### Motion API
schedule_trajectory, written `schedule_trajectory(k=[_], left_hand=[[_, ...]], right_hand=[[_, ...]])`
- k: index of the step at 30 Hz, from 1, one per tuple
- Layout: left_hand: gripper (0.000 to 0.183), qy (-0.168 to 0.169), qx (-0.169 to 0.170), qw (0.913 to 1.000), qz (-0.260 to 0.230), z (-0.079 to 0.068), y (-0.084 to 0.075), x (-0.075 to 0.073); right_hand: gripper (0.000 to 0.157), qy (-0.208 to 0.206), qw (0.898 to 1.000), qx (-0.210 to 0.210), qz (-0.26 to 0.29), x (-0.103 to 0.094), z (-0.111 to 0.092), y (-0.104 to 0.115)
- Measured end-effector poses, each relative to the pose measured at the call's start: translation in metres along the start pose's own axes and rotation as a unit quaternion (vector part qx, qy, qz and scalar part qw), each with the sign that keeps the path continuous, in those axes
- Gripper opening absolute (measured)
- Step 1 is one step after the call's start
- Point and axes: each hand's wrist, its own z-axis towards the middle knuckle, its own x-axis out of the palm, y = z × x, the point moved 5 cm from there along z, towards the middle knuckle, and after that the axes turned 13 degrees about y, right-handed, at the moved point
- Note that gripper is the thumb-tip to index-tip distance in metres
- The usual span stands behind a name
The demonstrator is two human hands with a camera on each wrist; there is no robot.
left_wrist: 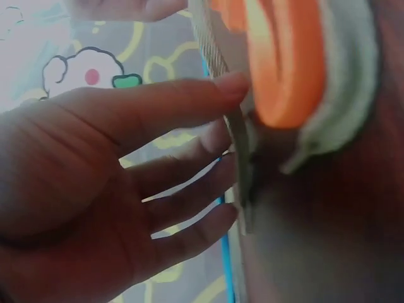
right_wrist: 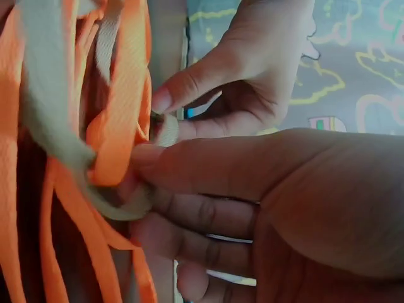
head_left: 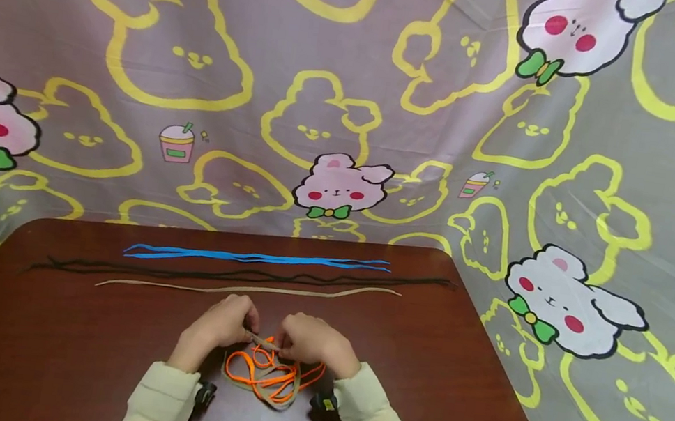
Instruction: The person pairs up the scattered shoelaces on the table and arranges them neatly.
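Observation:
A tangle of orange laces (head_left: pixel 267 374) mixed with a beige lace (head_left: pixel 261 340) lies on the brown table (head_left: pixel 43 343) near its front edge. My left hand (head_left: pixel 243 332) pinches the beige lace's end (right_wrist: pixel 165 129) between thumb and forefinger, with the other fingers spread loosely (left_wrist: pixel 189 189). Close beside it, my right hand (head_left: pixel 289 346) pinches a beige loop (right_wrist: pixel 120 205) and an orange lace (right_wrist: pixel 126 82) between thumb (right_wrist: pixel 151 161) and fingers. The two hands nearly touch above the tangle.
Farther back on the table lie three stretched-out sets of laces: blue (head_left: pixel 256 258), black (head_left: pixel 241 274) and a single beige one (head_left: pixel 252 289). A cloth printed with cartoon rabbits (head_left: pixel 351 100) hangs behind and to the right of the table.

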Motion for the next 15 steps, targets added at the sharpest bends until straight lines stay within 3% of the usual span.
schedule_trajectory(k=[4, 9, 15], left_hand=[[0.023, 0.014, 0.042, 0.9990, 0.000, -0.008, -0.009, -0.008], [0.016, -0.004, 0.086, 0.9963, -0.001, -0.020, -0.019, -0.027], [0.011, -0.026, 0.094, 0.9951, -0.018, -0.037, -0.029, -0.051]], right_hand=[[0.011, -0.022, 0.999, -0.037, -0.006, -0.006, -0.006, 0.009], [0.015, -0.047, 0.995, -0.090, -0.004, -0.015, -0.019, 0.021], [0.013, -0.071, 0.988, -0.138, 0.004, -0.024, -0.034, 0.035]])
